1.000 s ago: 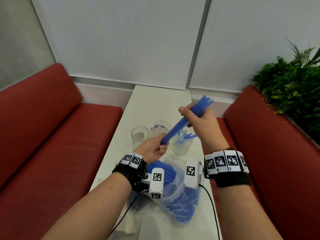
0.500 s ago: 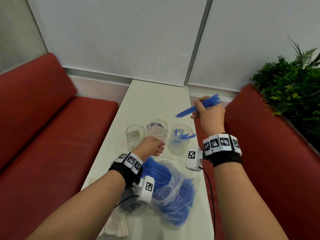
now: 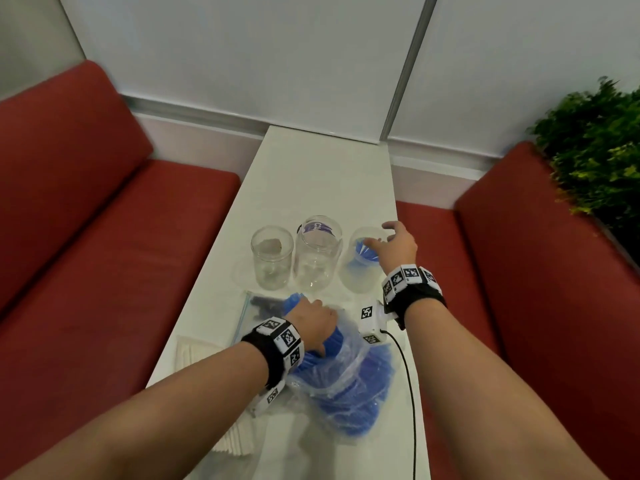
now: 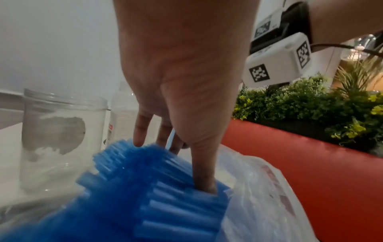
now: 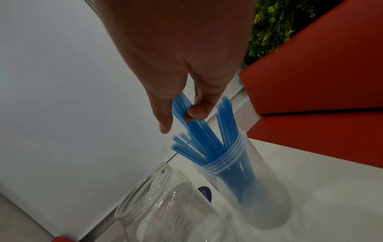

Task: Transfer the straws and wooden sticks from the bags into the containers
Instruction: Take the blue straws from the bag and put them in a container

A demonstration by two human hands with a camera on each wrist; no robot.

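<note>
Right hand (image 3: 394,244) is over the frosted container (image 3: 360,271), the right one of three in the row at about 12 o'clock on the worktop (image 3: 311,181). Wrist view: thumb and a curled finger close on the tops of a few blue straws (image 5: 199,131) that stand in that container (image 5: 259,188); head view shows the other fingers spread loose. Grip or just touching, cannot tell for sure, looks like a light pinch.

Left hand (image 3: 313,323) is down at 6 o'clock in the clear plastic bag (image 3: 349,362), fingers and thumb dug into the bundle of blue straws (image 4: 149,188) and curled around part of it. Bundle ends stick out of the bag mouth toward the containers.

Middle clear jar (image 3: 317,254) and left clear jar (image 3: 272,258) hold no straws. White stick-like stack (image 3: 194,351) lies at 8 o'clock beside the bag. Red benches (image 3: 86,220) flank the worktop, plant (image 3: 595,147) at 2 o'clock.
</note>
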